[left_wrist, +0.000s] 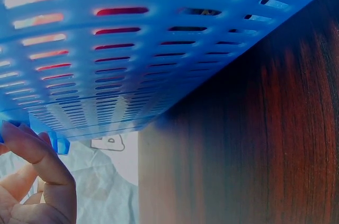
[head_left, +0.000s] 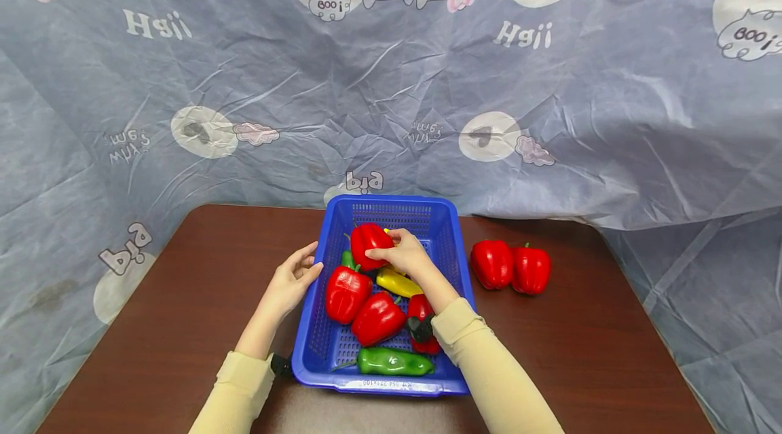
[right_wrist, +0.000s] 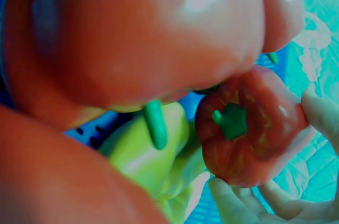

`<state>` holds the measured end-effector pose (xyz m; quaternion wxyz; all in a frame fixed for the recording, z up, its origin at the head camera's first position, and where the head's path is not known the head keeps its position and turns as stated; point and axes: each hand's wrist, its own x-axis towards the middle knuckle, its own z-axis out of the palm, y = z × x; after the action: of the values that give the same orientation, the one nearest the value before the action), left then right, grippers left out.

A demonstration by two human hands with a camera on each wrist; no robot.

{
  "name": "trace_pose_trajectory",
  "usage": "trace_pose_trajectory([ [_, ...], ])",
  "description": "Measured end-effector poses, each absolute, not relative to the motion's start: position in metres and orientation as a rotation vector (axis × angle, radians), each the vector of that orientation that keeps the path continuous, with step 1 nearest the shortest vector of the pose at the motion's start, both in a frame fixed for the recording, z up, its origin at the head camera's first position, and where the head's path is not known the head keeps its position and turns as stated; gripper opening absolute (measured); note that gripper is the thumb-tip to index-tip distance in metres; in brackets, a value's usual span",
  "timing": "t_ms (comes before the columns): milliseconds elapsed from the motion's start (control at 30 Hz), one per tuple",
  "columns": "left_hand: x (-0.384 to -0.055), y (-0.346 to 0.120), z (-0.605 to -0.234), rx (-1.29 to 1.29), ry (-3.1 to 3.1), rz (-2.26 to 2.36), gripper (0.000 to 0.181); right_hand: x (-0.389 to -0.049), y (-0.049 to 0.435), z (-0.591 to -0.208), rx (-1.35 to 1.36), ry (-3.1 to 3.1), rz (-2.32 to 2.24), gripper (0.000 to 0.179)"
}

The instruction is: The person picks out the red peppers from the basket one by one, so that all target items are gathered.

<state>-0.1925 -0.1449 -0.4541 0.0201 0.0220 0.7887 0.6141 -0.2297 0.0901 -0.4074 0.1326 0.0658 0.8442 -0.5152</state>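
A blue plastic basket (head_left: pixel 381 200) with slotted walls stands on the table, holding several peppers. My right hand (head_left: pixel 406 254) reaches inside and grips a red bell pepper (head_left: pixel 368 244) near the far left corner. In the right wrist view, fingers and thumb hold that bell pepper (right_wrist: pixel 259 128) by its sides, with its green stem end facing the camera. My left hand (head_left: pixel 293 278) rests with loosely bent fingers at the basket's left rim. From the left wrist, its fingers (left_wrist: pixel 39 155) touch the basket's edge.
Inside the basket lie more red bell peppers (head_left: pixel 348 295), a yellow pepper (head_left: pixel 397 282) and a long green pepper (head_left: pixel 394 361) along the near side. Two red bell peppers (head_left: pixel 491 264) sit on the brown table (head_left: pixel 574 339) right of the basket. A grey printed cloth (head_left: pixel 366 81) hangs behind.
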Motion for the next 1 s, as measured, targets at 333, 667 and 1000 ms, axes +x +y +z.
trace_pose_trajectory([
  [333, -0.19, -0.144, -0.453, 0.073, 2.437, 1.916, 0.052, -0.225, 0.097, -0.385, 0.192, 2.424, -1.588, 0.074],
  [667, -0.19, -0.145, -0.452, 0.077, 2.442, 1.904, 0.052, -0.219, 0.12, -0.359, 0.175, 2.393, -1.697, 0.073],
  [1000, -0.191, -0.146, -0.452, 0.078, 2.433, 1.907, 0.052, -0.203, 0.15, -0.34, 0.167, 2.329, -1.834, 0.075],
])
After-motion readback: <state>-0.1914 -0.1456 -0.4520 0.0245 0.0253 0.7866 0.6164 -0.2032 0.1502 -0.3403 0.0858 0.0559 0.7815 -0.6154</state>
